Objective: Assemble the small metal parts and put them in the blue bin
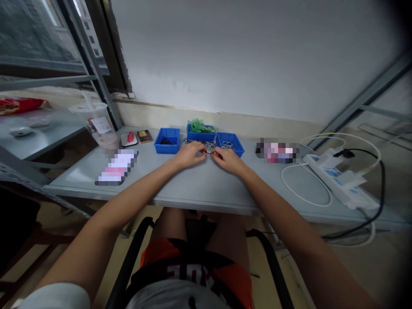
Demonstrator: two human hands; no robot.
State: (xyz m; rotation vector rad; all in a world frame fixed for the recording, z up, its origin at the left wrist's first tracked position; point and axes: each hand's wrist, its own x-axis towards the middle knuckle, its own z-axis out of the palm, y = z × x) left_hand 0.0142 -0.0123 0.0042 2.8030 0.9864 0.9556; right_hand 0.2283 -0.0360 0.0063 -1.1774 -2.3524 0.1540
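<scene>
At frame centre, the left hand [189, 154] and right hand [227, 158] meet, fingers pinched on a small metal part [208, 151] just above the counter [199, 189], close to three blue bins [167, 140] for easy reach.

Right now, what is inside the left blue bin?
The left blue bin holds a small heap of dark pieces, too small to identify. Its near wall hides the front of the floor. The left hand rests on the table beside it, apart from it.

three bins [167, 140] in a row on the table [199, 184], cup [98, 124] at left, power strip [341, 180] at right
</scene>
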